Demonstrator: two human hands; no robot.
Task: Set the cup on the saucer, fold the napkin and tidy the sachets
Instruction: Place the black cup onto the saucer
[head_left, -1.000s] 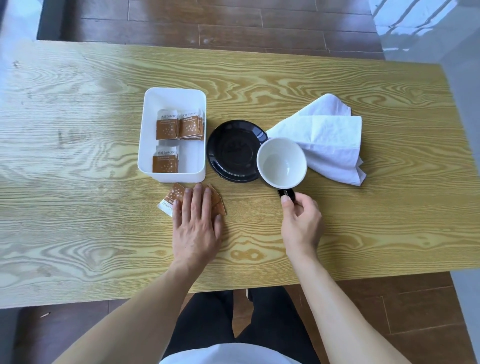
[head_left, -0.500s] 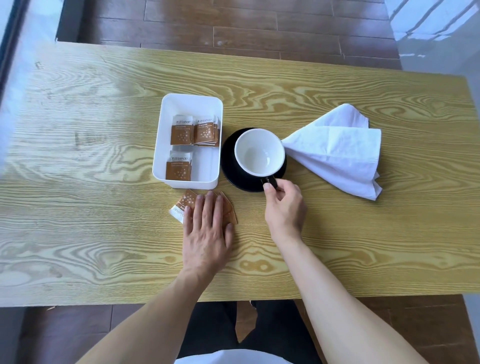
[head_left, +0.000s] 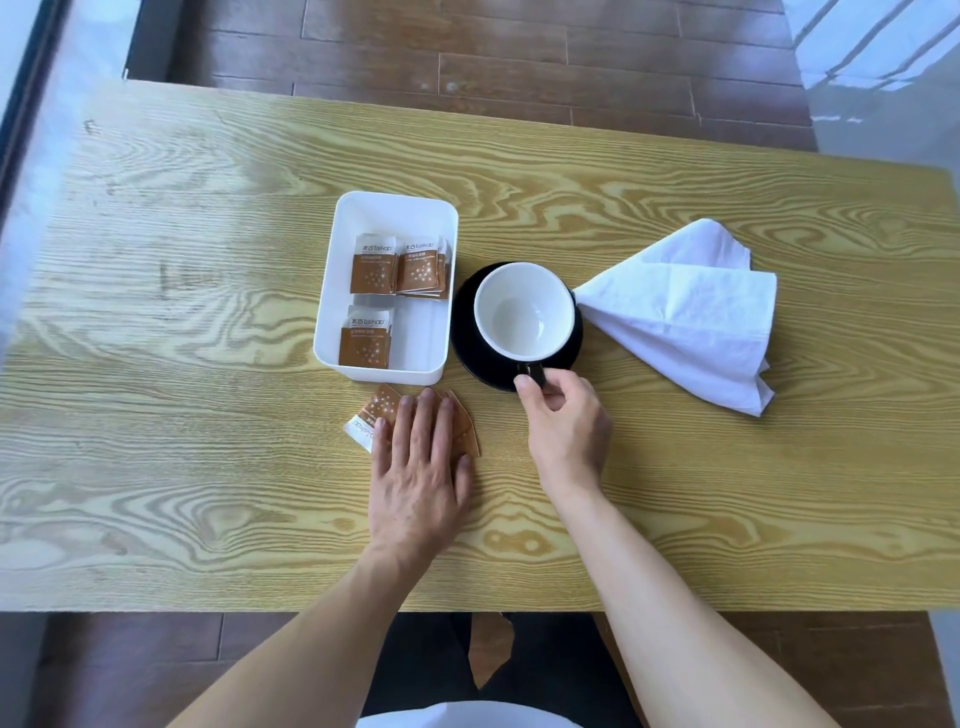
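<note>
Cup (head_left: 524, 312) and saucer (head_left: 466, 343) were together when we looked down: the white-lined cup sat upright on the black saucer, its dark handle (head_left: 531, 373) pointing toward us. Our right hand (head_left: 569, 426) pinched that handle between thumb and curled fingers. Our left hand (head_left: 418, 478) lay flat, fingers straight and together, pressing on a few loose brown sachets (head_left: 382, 410) fanned out on the wooden table (head_left: 208, 467) just in front of the white tray (head_left: 332, 291). We could not tell how many lay under the palm. Inside the tray, more sachets (head_left: 395, 270) lay in small groups, two at the far side and one nearer us. The white napkin (head_left: 685, 312) lay rumpled and loosely gathered to the right of the saucer, its pointed corner touching the saucer's rim.
</note>
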